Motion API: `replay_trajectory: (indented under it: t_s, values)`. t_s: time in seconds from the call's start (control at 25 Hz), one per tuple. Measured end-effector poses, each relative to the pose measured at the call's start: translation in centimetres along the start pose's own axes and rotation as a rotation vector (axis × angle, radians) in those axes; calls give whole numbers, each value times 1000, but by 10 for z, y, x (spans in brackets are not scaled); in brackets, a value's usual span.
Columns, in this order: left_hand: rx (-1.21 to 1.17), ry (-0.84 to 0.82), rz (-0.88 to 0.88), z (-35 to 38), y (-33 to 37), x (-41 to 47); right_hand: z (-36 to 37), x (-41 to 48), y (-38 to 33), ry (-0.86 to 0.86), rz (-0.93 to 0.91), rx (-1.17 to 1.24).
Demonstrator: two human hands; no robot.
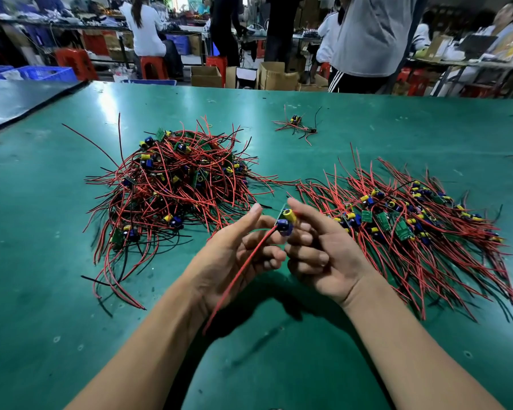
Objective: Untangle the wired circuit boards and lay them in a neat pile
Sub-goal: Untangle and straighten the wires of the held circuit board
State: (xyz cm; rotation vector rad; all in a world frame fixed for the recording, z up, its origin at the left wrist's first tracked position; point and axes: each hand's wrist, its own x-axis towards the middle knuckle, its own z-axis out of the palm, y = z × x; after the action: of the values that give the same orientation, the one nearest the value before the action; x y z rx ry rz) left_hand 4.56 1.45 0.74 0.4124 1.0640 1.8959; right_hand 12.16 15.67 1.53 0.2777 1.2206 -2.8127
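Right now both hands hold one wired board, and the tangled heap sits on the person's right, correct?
Not quite: the head view shows the tangled heap on the person's left, not right. The left hand and right hand do hold one wired board between them.

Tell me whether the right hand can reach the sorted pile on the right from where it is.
Probably yes. The right hand, pinching one wired board together with the left hand, is right beside the sorted pile, and nothing stands between them.
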Motion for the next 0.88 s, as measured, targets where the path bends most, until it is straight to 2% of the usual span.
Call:
replay_trajectory:
  t_s: [0.12, 0.32, 0.44, 0.6, 0.88]
  values:
    - [110, -17, -4, 2, -3, -1, 2, 2, 6, 124, 15, -187]
    - [147, 39, -41, 3, -6, -1, 2, 6, 14, 244, -88, -310]
    - [134, 84, -67, 0, -6, -1, -4, 7, 13, 240, -169, -307]
    - [152, 130, -96, 0, -7, -1, -11, 8, 10, 262, -266, -434]
    - [268, 102, -59, 0, -13, 2, -14, 10, 10, 255, -276, -432]
